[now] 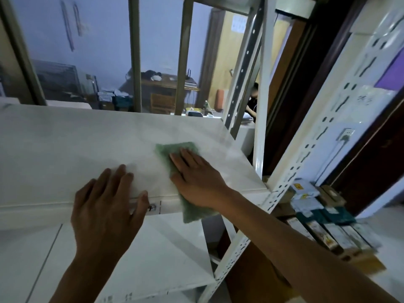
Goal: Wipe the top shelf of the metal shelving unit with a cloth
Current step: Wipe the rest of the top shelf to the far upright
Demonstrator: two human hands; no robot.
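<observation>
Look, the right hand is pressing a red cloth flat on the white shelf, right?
Nearly. The head view shows the cloth is green, not red. The right hand does press it flat on the white shelf.

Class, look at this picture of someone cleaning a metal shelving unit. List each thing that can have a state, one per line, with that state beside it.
Green cloth: spread flat on the shelf, its near end hanging over the front edge.
Right hand: fingers straight, pressing on the cloth.
Left hand: resting flat on the shelf's front edge, thumb over the lip.
Top shelf: bare apart from cloth and hands.
Boxes: stacked on a lower shelf at right.
</observation>
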